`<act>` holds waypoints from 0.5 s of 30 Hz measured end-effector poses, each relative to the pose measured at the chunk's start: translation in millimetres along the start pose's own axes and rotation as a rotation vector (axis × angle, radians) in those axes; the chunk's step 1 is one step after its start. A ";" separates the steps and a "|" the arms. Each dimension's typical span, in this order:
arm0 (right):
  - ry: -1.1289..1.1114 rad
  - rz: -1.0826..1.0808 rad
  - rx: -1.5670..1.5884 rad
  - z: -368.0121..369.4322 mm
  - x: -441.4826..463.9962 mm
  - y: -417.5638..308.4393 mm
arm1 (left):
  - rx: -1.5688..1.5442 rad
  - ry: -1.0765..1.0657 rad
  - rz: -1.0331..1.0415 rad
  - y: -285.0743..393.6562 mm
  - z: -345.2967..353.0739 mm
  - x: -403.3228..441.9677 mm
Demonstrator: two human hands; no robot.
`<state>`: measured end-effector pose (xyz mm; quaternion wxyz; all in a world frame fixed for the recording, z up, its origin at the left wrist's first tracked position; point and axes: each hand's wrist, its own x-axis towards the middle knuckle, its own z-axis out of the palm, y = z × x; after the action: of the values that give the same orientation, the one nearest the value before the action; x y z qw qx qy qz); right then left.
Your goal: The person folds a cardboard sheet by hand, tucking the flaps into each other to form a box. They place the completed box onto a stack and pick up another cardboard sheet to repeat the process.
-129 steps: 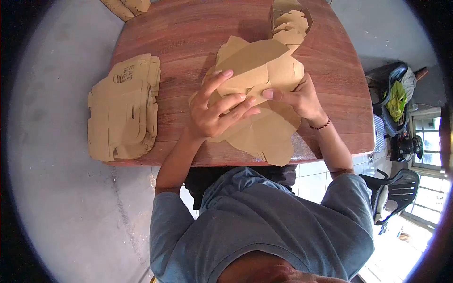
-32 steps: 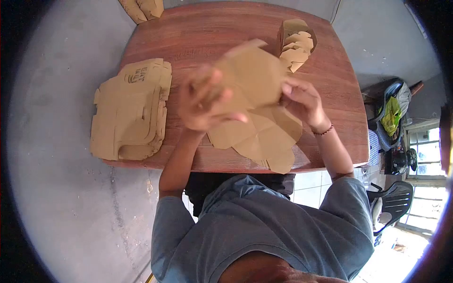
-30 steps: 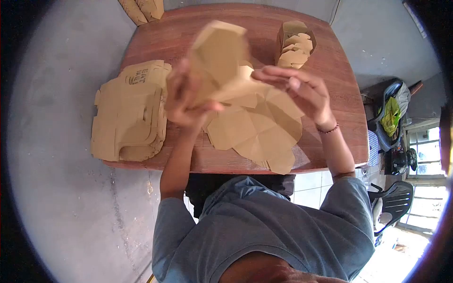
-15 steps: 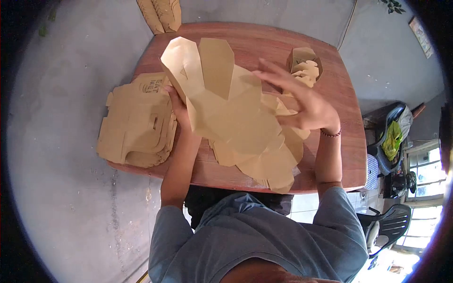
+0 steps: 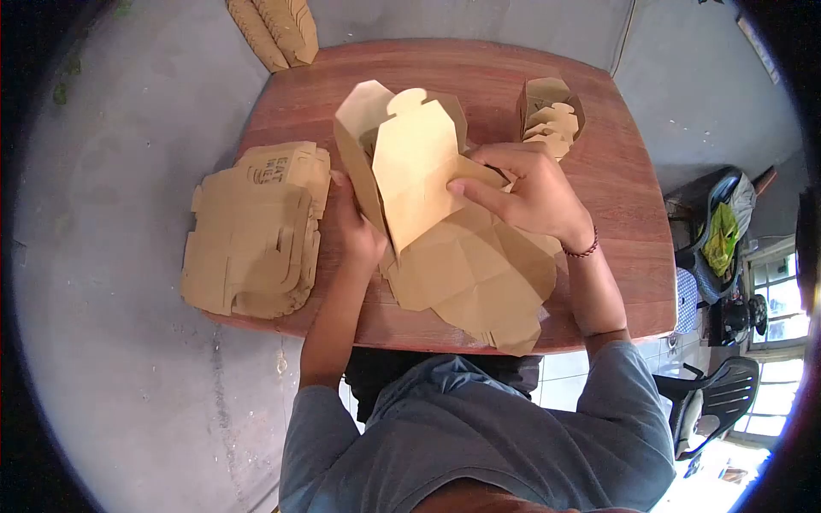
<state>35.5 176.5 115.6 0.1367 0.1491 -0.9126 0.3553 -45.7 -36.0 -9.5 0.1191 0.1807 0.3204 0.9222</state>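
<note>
A partly folded brown cardboard takeout box (image 5: 416, 175) is held up over the table, with its side walls and flaps raised. My left hand (image 5: 359, 235) grips its left wall from outside, mostly with the fingers hidden behind the card. On the other side, my right hand (image 5: 534, 192) pinches the right-hand flap between thumb and fingers. Beneath the box lie several flat unfolded box blanks (image 5: 492, 291), overlapping near the table's front edge.
A pile of flat printed cardboard boxes (image 5: 252, 231) sits on the table's left side. Folded boxes nested together (image 5: 552, 120) stand at the back right, and stacked brown cartons (image 5: 278, 34) at the back left. The wooden table (image 5: 616, 256) meets grey walls. Chairs (image 5: 714, 393) are at the right.
The box has gone from a mostly flat, spread sheet to raised walls, with one panel folded up. My right hand has moved from spread above the card to gripping its flap.
</note>
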 end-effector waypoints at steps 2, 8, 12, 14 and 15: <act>0.154 -0.072 0.058 3.8 -1.2 1.8 | 0.051 -0.054 -0.004 -2.2 -4.9 -1.6; 0.204 -0.094 -0.075 -9.1 0.4 -1.1 | 0.331 0.014 0.190 -9.2 5.0 8.0; 0.134 -0.102 -0.116 -10.2 1.4 5.9 | 0.427 -0.219 0.212 2.7 0.3 13.1; 0.166 -0.181 -0.133 -6.3 1.8 7.4 | 0.518 -0.231 0.254 3.2 -1.2 10.7; 0.158 -0.183 -0.135 -5.5 1.5 8.5 | 0.615 -0.247 0.296 4.9 1.4 9.3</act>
<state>31.8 186.0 114.9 0.2499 0.1938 -0.9033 0.2898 -54.1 -35.9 -3.0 -0.0377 0.3623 0.5365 0.7612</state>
